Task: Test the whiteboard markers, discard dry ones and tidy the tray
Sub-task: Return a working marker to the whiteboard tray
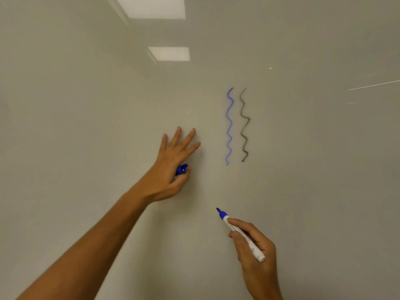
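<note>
1. Blue ink runs down the whiteboard (303, 191) as a wavy line (229, 126), a little to the right of the view's centre, at about 2 o'clock from the left hand.
2. Just beside it, at its 3 o'clock, a second wavy line in dark grey (244, 124) runs the same way; the two squiggles stand apart and do not touch.
3. Left hand (171, 167) lies against the board with its four fingers straight and spread, pointing toward 1 o'clock.
4. Its thumb is curled in and pins a blue marker cap (181, 169) against the palm side of the hand; only the end of the cap shows.
5. Right hand (252, 245) sits at about 5 o'clock from the left hand, well apart from it, fingers curled round the white barrel of an uncapped blue marker (240, 233).
6. Marker tip points toward 11 o'clock; whether it touches the board cannot be told. The white tail end sticks out past the knuckles toward 5 o'clock.
7. Tip lies below the lower ends of both squiggles, at about 6 o'clock from the blue one.
8. Two bright ceiling-light reflections (168, 53) show on the glossy board at 12 o'clock.
</note>
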`<state>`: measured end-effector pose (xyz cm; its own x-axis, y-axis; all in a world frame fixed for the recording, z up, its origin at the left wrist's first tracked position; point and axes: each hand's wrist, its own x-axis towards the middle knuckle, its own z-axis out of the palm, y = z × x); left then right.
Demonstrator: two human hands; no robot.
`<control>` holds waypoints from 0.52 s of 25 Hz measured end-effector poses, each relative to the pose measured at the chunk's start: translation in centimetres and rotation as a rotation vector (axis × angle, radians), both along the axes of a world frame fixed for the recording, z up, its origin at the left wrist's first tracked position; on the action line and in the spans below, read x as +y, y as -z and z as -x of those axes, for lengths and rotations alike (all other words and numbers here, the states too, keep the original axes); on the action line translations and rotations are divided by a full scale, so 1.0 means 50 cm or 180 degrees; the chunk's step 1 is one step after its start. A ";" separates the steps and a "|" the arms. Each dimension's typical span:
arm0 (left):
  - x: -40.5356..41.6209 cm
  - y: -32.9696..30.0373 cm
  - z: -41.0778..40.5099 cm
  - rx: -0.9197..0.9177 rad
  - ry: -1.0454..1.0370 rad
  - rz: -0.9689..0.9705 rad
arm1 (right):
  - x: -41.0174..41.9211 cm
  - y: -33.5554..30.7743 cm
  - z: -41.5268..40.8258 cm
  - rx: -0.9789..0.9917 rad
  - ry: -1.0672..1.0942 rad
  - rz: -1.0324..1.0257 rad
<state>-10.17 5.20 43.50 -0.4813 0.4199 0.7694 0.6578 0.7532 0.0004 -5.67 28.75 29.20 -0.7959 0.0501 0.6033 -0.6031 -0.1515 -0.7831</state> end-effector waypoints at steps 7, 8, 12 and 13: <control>-0.026 0.160 -0.079 -0.0941 0.0143 -0.0823 | -0.008 0.031 -0.051 -0.0240 -0.0620 -0.0225; -0.032 0.188 -0.085 -0.1120 0.0176 -0.0957 | -0.010 0.031 -0.057 -0.0261 -0.0680 -0.0227; -0.043 0.288 -0.117 -0.1648 0.0143 -0.1400 | -0.026 0.056 -0.083 -0.0436 -0.0910 -0.0364; -0.044 0.308 -0.128 -0.1739 0.0083 -0.1453 | -0.033 0.065 -0.091 -0.0486 -0.0951 -0.0421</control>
